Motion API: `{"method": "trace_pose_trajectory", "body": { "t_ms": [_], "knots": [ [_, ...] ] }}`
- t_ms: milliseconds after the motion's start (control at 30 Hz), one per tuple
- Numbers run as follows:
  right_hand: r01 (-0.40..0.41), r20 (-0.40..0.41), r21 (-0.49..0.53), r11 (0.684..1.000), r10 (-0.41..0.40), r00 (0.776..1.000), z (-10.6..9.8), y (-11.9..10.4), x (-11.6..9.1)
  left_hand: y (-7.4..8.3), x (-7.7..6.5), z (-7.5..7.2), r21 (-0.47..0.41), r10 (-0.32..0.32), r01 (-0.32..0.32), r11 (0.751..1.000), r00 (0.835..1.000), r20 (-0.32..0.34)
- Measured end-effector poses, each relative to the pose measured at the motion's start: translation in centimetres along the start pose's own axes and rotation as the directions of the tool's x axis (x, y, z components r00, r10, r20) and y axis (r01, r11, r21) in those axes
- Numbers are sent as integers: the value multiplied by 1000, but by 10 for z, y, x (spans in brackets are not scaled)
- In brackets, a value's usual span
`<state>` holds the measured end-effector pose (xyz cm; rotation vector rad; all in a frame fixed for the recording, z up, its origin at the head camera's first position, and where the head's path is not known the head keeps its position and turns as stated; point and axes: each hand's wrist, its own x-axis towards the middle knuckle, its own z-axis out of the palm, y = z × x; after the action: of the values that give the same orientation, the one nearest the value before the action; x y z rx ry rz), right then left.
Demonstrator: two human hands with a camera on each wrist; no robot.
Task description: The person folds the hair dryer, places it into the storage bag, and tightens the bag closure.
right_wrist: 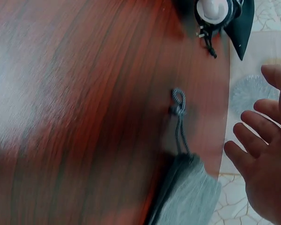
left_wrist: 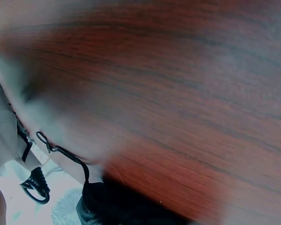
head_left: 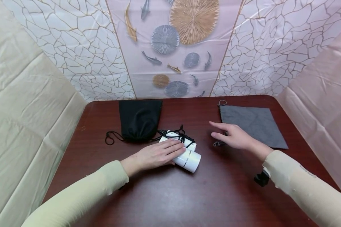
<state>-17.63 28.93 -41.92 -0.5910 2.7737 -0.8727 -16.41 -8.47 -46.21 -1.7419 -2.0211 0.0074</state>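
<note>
A white folded hair dryer (head_left: 191, 160) with a silver ring round its barrel lies mid-table, its black cord (head_left: 182, 136) bundled along the far side. Across its body lies my left hand (head_left: 159, 153), fingers together over the top and thumb at the near side, holding it. Part of the dryer is hidden beneath that hand. My right hand (head_left: 238, 137) is held over the table beside a grey drawstring pouch (head_left: 253, 124), fingers spread and nothing in them. In the right wrist view the pouch's grey cord loop (right_wrist: 179, 110) lies to the left of the fingers.
A black drawstring bag (head_left: 140, 118) lies flat behind and left of the dryer, its cord trailing leftward. The dark red wooden table (head_left: 193, 198) ends at a patterned cloth backdrop (head_left: 170, 69), with pale cloth walls (head_left: 25, 110) on both sides.
</note>
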Motion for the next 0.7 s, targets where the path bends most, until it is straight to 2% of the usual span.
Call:
{"method": "trace_pose_trajectory", "body": {
  "t_ms": [200, 467, 633, 700],
  "knots": [
    [-31, -6, -49, 998, 31, 999, -10, 10, -9, -3, -2, 3, -2, 18, -17, 1000, 999, 44],
    [-61, -27, -88, 994, 59, 998, -22, 16, -15, -6, -12, 2, -13, 8, -6, 1000, 996, 85],
    [-66, -31, -111, 992, 63, 998, -24, 20, -19, -6, -21, 2, -2, -22, 23, 1000, 993, 113],
    [-61, -31, -125, 990, 57, 998, -25, 20, -21, -6, -23, -1, -10, -51, 53, 999, 991, 124]
  ]
}}
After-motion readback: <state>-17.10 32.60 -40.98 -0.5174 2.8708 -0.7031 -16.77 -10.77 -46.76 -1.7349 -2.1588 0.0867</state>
